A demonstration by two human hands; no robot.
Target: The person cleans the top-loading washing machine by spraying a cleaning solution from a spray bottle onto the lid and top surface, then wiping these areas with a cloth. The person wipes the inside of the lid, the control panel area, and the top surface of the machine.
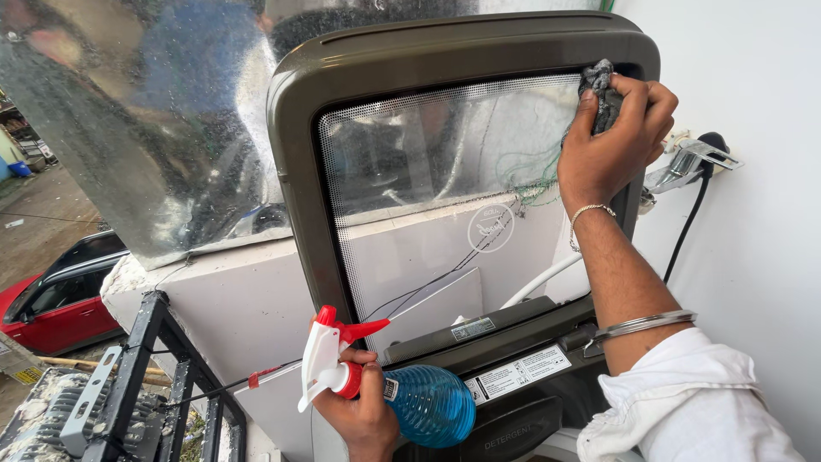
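At the far left a red car [56, 304] stood on the street below, beside a black metal railing [162, 376]. Low in the middle, the left hand [363, 411] was clamped around the neck of a blue plastic spray bottle with a red-and-white trigger head [410, 393] — fingers wrapped shut just behind the trigger, thumb side up. The bottle lay nearly on its side, its long axis running left to right: nozzle pointing left and slightly up, round blue body toward the right. Above it rose the raised dark grey washing-machine lid with a glass window [410, 171], tilted upright against a shiny metal sheet [145, 128]. At the lid's upper right corner the right hand [611, 141] gripped a crumpled dark grey cloth [600, 85] — fingers closed over it, pressing it against the frame, the cloth bunched above the fingertips. A metal bangle [641, 323] circled that forearm. Farther right, a chrome tap [688, 162] stuck out of the white wall [761, 257].
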